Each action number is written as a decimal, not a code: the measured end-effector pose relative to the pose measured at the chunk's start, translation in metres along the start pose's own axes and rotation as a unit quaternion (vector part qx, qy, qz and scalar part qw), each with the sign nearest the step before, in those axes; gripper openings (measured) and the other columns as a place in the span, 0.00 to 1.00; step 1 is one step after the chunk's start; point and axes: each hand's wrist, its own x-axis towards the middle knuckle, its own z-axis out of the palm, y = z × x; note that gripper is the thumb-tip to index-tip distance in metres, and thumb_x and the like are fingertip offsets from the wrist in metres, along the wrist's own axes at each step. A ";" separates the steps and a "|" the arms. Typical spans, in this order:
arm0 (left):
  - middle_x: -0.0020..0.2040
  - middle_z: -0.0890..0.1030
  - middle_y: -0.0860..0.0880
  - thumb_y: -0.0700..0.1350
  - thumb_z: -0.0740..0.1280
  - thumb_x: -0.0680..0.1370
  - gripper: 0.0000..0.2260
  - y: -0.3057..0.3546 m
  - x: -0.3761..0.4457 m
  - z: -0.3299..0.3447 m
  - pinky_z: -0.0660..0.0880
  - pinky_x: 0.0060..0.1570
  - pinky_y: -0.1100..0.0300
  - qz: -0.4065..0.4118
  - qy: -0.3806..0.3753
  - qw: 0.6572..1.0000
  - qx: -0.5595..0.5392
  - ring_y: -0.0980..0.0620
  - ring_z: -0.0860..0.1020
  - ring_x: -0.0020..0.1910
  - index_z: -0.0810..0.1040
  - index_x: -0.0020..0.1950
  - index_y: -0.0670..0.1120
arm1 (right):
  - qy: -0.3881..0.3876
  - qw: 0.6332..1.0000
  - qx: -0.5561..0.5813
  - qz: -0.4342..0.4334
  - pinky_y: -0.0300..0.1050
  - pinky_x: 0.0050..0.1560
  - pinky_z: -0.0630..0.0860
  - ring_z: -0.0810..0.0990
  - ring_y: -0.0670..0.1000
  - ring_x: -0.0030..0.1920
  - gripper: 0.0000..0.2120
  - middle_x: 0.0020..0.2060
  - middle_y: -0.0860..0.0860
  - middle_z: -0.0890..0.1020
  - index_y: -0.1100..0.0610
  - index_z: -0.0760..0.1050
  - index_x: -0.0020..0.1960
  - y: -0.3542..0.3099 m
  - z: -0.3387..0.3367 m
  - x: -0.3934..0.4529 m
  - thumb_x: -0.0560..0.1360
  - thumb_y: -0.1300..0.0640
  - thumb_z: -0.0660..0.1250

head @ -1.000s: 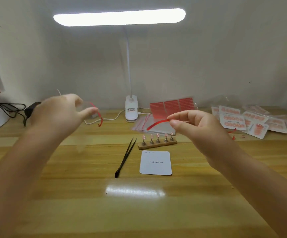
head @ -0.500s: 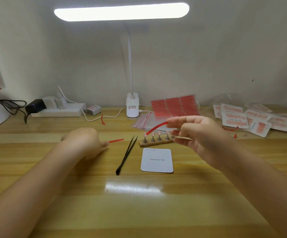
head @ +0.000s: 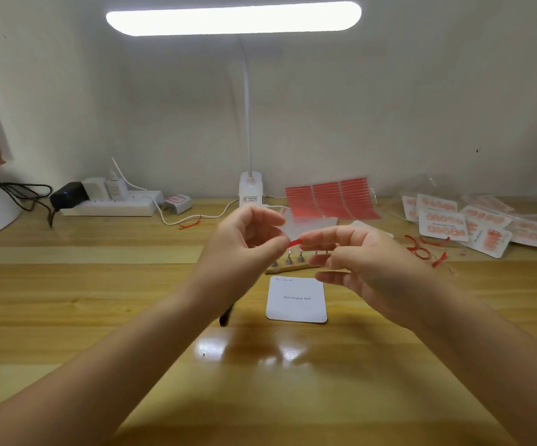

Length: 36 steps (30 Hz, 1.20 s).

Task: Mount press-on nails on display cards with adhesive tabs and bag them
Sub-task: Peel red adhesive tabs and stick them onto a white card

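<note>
Half a second ago the left hand (head: 244, 249) lay down on the desk (head: 100, 284); now it has come up to meet the right hand (head: 367, 265) above the nail stand (head: 293, 263). Both pinch the short red adhesive strip (head: 294, 243), one grip at each end. Its long axis runs left-right between the fingertips, and the blank display card (head: 296, 299) lies directly below, nearer the person.
</note>
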 end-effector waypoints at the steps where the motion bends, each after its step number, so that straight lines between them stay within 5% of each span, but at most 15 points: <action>1: 0.39 0.81 0.52 0.34 0.70 0.75 0.09 -0.001 0.000 0.000 0.78 0.44 0.63 -0.006 0.008 1.000 -0.007 0.56 0.80 0.39 0.77 0.51 0.46 | 0.002 1.000 -0.007 0.000 0.49 0.54 0.78 0.82 0.46 0.47 0.21 0.43 0.48 0.86 0.52 0.85 0.40 0.000 0.000 0.000 0.74 0.73 0.60; 10: 0.41 0.80 0.50 0.37 0.69 0.76 0.09 -0.006 0.003 0.001 0.79 0.46 0.58 -0.057 0.014 0.998 0.013 0.59 0.79 0.37 0.74 0.53 0.47 | 0.007 0.994 -0.101 -0.035 0.47 0.55 0.79 0.81 0.50 0.53 0.19 0.49 0.48 0.84 0.48 0.83 0.49 0.005 0.001 -0.002 0.75 0.69 0.62; 17: 0.39 0.80 0.51 0.36 0.69 0.76 0.09 -0.011 0.005 0.001 0.76 0.40 0.66 -0.072 0.006 0.997 0.000 0.59 0.78 0.34 0.74 0.52 0.47 | 0.043 0.993 -0.103 -0.029 0.44 0.52 0.80 0.81 0.46 0.52 0.16 0.49 0.47 0.83 0.47 0.80 0.51 0.010 -0.004 0.004 0.76 0.67 0.63; 20: 0.38 0.80 0.52 0.36 0.69 0.76 0.10 -0.013 0.008 -0.003 0.78 0.44 0.62 -0.077 0.021 0.997 0.001 0.59 0.78 0.36 0.74 0.52 0.48 | 0.068 0.965 -0.250 -0.030 0.36 0.43 0.77 0.80 0.42 0.47 0.09 0.45 0.42 0.82 0.46 0.79 0.48 0.017 -0.012 0.008 0.75 0.60 0.66; 22: 0.39 0.80 0.52 0.35 0.69 0.76 0.11 -0.014 0.010 -0.005 0.78 0.48 0.58 -0.087 0.026 0.996 -0.009 0.57 0.79 0.38 0.73 0.52 0.48 | 0.046 0.909 -0.414 -0.018 0.36 0.44 0.75 0.77 0.40 0.47 0.04 0.45 0.40 0.79 0.45 0.77 0.48 0.025 -0.015 0.010 0.73 0.48 0.69; 25: 0.42 0.80 0.50 0.33 0.69 0.75 0.14 -0.015 0.010 -0.004 0.79 0.44 0.64 -0.095 0.023 0.995 -0.013 0.59 0.80 0.39 0.73 0.53 0.49 | 0.006 0.840 -0.542 0.014 0.41 0.49 0.70 0.69 0.43 0.54 0.29 0.50 0.40 0.71 0.44 0.73 0.54 0.041 -0.015 0.013 0.62 0.27 0.66; 28: 0.42 0.79 0.50 0.30 0.69 0.73 0.17 -0.015 0.010 -0.004 0.76 0.38 0.70 -0.093 0.017 0.995 -0.019 0.63 0.79 0.36 0.73 0.54 0.49 | -0.011 0.820 -0.571 0.034 0.46 0.57 0.64 0.59 0.47 0.64 0.45 0.58 0.44 0.64 0.43 0.68 0.65 0.052 -0.011 0.014 0.55 0.20 0.62; 32: 0.44 0.78 0.49 0.29 0.68 0.73 0.19 -0.014 0.009 -0.005 0.77 0.38 0.69 -0.089 -0.001 0.996 -0.024 0.63 0.79 0.36 0.72 0.55 0.50 | -0.012 0.831 -0.554 0.053 0.47 0.62 0.63 0.56 0.47 0.66 0.50 0.58 0.43 0.62 0.42 0.66 0.68 0.054 -0.012 0.017 0.51 0.20 0.63; 36: 0.45 0.79 0.49 0.27 0.67 0.72 0.21 -0.015 0.008 -0.003 0.79 0.44 0.65 -0.087 -0.021 0.995 -0.035 0.60 0.80 0.40 0.73 0.57 0.49 | -0.007 0.845 -0.531 0.064 0.44 0.54 0.62 0.57 0.45 0.60 0.44 0.53 0.42 0.63 0.42 0.66 0.58 0.052 -0.014 0.018 0.46 0.23 0.67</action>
